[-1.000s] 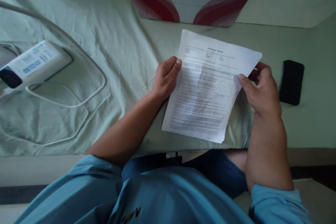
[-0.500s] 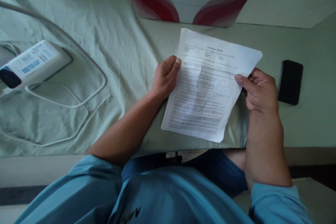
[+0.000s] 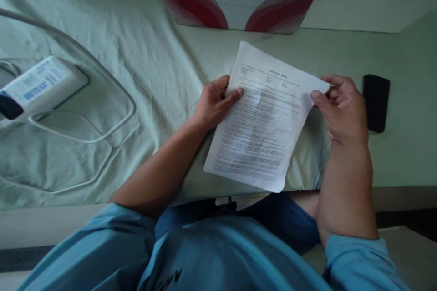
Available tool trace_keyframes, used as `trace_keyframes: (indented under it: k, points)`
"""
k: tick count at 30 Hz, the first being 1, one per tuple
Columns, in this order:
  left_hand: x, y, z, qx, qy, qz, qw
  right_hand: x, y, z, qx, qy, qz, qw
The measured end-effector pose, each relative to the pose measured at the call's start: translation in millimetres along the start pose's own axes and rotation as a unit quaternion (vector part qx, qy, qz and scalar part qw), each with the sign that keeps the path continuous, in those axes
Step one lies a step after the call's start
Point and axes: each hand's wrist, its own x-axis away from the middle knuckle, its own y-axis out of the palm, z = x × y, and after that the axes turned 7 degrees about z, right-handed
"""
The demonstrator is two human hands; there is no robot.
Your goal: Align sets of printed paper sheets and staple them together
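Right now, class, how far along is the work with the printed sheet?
Done: the printed sheet is picked out and lies flat over the green cloth. In hand: the left hand pinches its left edge and the right hand its right corner. Left: no fold or crease shows yet; the phone lies untouched.

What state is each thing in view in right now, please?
Paper: printed side up, tilted, held at both side edges.
Left hand: gripping the paper's left edge.
Right hand: pinching the paper's right edge.
Phone: screen dark, lying flat on the cloth.
Cable: looped loosely.
Cloth: wrinkled.
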Motion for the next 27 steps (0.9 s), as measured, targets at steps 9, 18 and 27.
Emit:
trace_keyframes:
  k: [9,18,27]
  points:
    - [10.6,4.7,25.2,-0.074,-0.045,-0.121,0.989,7.9,-3.9,-37.1,0.115,-0.06,-0.103,0.986]
    - [11.8,2.4,26.4,-0.078,-0.046,-0.154,0.984,3.0,-16.1,-30.4,0.086,0.056,-0.192,0.976]
    - [10.6,1.9,28.9,0.046,-0.12,-0.148,0.981,7.3,-11.7,-43.3,0.052,0.072,-0.289,0.953]
